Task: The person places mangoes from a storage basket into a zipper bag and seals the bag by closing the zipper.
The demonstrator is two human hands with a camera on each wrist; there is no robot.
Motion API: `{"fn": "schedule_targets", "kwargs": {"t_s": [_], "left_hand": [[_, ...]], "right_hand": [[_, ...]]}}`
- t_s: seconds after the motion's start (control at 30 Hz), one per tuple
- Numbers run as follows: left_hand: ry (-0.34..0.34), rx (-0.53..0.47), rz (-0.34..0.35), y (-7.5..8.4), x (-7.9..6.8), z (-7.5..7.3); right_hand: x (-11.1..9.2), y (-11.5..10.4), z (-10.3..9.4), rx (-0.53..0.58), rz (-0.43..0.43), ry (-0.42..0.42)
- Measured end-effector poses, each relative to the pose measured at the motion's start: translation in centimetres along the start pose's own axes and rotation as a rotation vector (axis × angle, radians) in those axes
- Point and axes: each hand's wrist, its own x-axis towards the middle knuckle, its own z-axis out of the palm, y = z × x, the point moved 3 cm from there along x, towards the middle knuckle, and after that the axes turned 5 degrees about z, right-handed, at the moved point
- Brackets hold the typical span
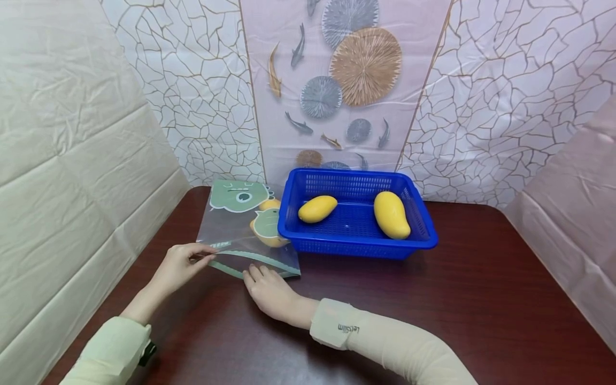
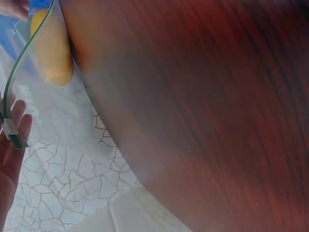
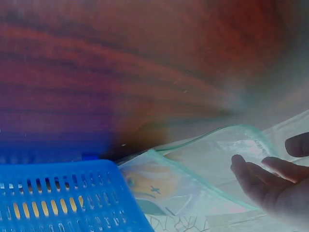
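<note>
A clear zip bag (image 1: 226, 222) with green cartoon prints lies flat at the left of the table, its green-edged mouth parted toward me. A yellow mango (image 2: 52, 50) shows through its plastic in the left wrist view. My left hand (image 1: 179, 270) pinches the left end of the mouth, beside the white zip slider (image 2: 9, 127). At the mouth's near edge rests my right hand (image 1: 271, 293), its fingers loosely bent and touching the green strip; the right wrist view shows these fingers (image 3: 251, 181) apart from the thumb, gripping nothing.
A blue plastic basket (image 1: 358, 247) stands right of the bag and touches its side. Inside it are a smaller mango (image 1: 317, 209) on the left and a larger mango (image 1: 391, 215) on the right. Cloth-covered walls enclose the dark wood table (image 1: 462, 299) at the back and sides.
</note>
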Motion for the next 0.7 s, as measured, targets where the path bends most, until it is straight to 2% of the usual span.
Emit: {"fn": "schedule_targets", "kwargs": {"t_s": [0.17, 0.47, 0.7], "left_hand": [[-0.001, -0.002, 0.002, -0.1, 0.0, 0.0], [-0.004, 0.012, -0.023, -0.1, -0.2, -0.1], [-0.024, 0.002, -0.012, -0.4, -0.3, -0.2]], "right_hand": [[-0.6, 0.1, -0.8, 0.07, -0.013, 0.041], [-1.7, 0.8, -2.2, 0.223, -0.054, 0.035], [-2.4, 2.5, -4.4, 0.364, -0.021, 0.015]]}}
